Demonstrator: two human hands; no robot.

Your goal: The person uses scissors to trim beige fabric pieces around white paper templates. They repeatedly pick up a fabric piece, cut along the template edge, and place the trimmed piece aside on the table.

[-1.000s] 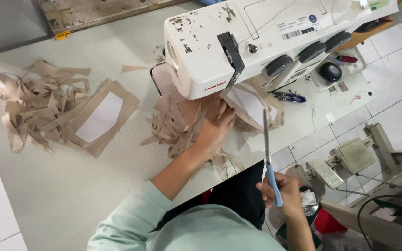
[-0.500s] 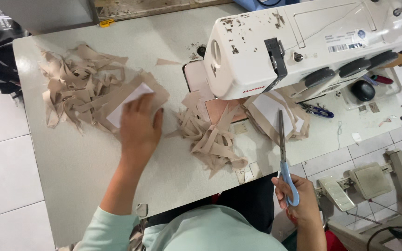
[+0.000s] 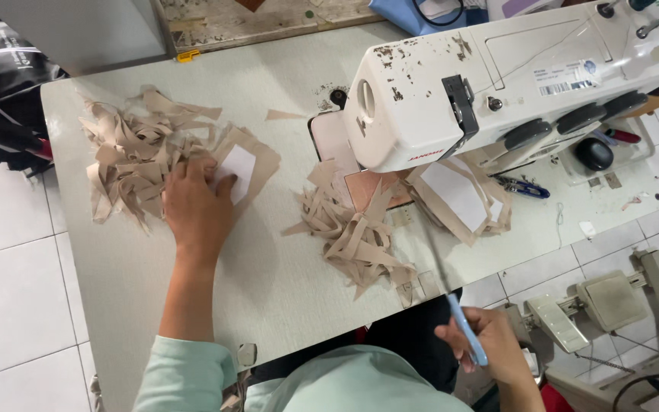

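While seen from the head camera: pale grey surface point(image 3: 268, 267), long and worn, over white floor tiles point(image 3: 9, 305). White sewing machine point(image 3: 497, 69) across the upper right, chipped and stained at its near end. Heap of beige fabric strips point(image 3: 127, 149) at the far left of the surface; frame-shaped beige piece with a white centre point(image 3: 249, 164) lying against that heap's right edge. Second, smaller tangle of strips point(image 3: 356, 233) in the middle, just in front of the machine's needle end. Another framed beige-and-white piece point(image 3: 459, 194) tucked under the machine's arm, to the right of the tangle. Small blue-handled snips point(image 3: 524, 187) beside it on the surface. Grey foot pedals point(image 3: 589, 305) down at the lower right, off the surface. Dark bag point(image 3: 1, 84) at the far left edge.

Left hand point(image 3: 196, 202) stretched out to the left, palm down, fingers spread flat, pressing on the edge of the left heap and the framed piece; nothing gripped. Forearm bare, mint sleeve point(image 3: 184, 374) at the elbow. Right hand point(image 3: 490, 347) low by the lap, off the front edge, closed around the blue handles of scissors point(image 3: 455, 301); blades pointing up toward the middle tangle, blurred, tips near the strips. Hands well apart.
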